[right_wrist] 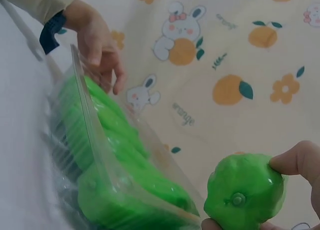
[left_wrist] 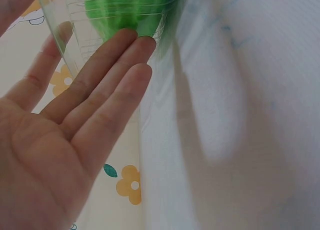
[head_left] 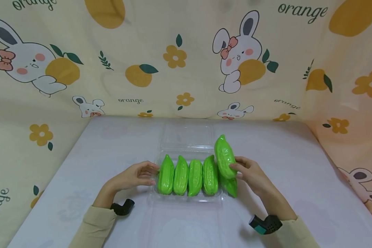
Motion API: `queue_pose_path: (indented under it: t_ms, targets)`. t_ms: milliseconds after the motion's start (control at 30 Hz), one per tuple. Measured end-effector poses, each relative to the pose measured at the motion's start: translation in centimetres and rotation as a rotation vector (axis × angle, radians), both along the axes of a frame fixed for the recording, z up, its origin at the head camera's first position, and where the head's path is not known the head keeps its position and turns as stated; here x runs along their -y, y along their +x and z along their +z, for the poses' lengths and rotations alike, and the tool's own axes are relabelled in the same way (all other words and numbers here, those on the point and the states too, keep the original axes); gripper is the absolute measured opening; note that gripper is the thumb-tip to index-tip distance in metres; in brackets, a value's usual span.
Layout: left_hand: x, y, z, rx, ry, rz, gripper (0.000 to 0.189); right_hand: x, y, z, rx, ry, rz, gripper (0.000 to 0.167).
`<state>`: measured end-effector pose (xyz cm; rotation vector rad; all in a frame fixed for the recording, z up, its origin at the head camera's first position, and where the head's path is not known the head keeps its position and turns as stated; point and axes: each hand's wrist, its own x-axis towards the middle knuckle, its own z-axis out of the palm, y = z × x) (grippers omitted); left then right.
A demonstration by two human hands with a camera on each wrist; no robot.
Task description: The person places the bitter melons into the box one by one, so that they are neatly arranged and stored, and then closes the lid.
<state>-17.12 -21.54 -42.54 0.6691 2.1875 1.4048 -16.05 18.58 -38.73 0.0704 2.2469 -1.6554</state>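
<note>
The right hand [head_left: 251,175] pinches a green vegetable [head_left: 224,156] between thumb and fingers above the right end of the clear container [head_left: 186,199], while the left hand [head_left: 136,177], fingers loosely extended and gripping nothing, is at its left end. Four matching vegetables [head_left: 195,177] already lie side by side inside, and a tilted one [head_left: 230,187] shows partly beneath the held one, inside or over the rim I cannot tell. The held one is not set down, and the lid [head_left: 187,134] lies open on the far side.
</note>
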Motion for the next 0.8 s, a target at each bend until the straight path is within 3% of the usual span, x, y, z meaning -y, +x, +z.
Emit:
queue_pose_path:
  t_ms: [400, 800]
  targets:
    - [0.1, -0.1, -0.2, -0.001, 0.009, -0.006, 0.052, 1.2, 0.4, 0.6, 0.015, 0.009, 0.041, 0.057]
    - [0.1, 0.0, -0.1, 0.009, 0.001, 0.001, 0.052, 2.5, 1.0, 0.4, 0.025, -0.082, 0.06, 0.062]
